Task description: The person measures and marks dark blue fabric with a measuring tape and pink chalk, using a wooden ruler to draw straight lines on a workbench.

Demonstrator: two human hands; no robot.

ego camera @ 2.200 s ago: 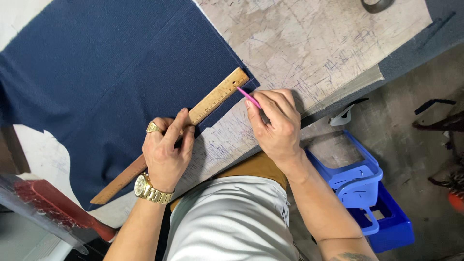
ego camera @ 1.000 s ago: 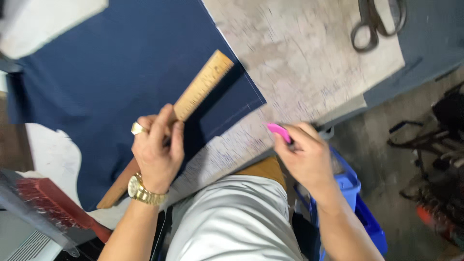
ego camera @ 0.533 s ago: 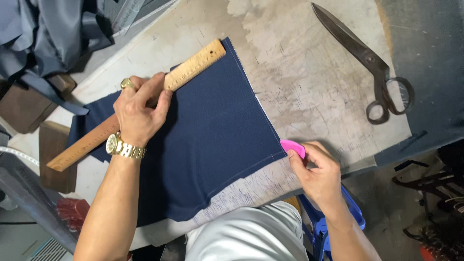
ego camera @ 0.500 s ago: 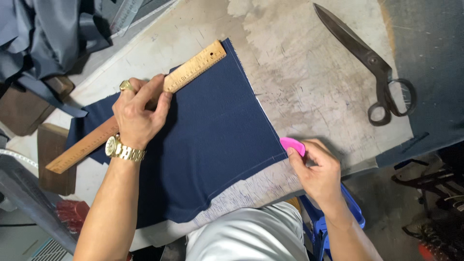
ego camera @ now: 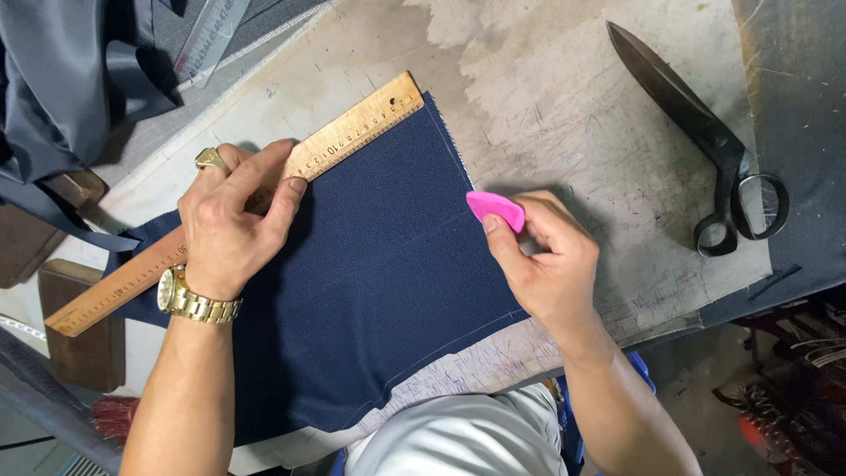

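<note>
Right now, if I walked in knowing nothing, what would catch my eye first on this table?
Probably the bright pink chalk, pinched in the right hand at the right edge of the dark blue cloth spread across the worn table. Next, the long wooden ruler lying slantwise along the cloth's far edge, pressed down by the left hand, which wears a gold watch. Big black scissors lie apart at the upper right.

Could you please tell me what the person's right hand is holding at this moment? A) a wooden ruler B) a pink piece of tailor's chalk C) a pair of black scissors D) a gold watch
B: the right hand pinches the pink chalk at the edge of the navy cloth, while the black scissors lie untouched on the table.
</note>
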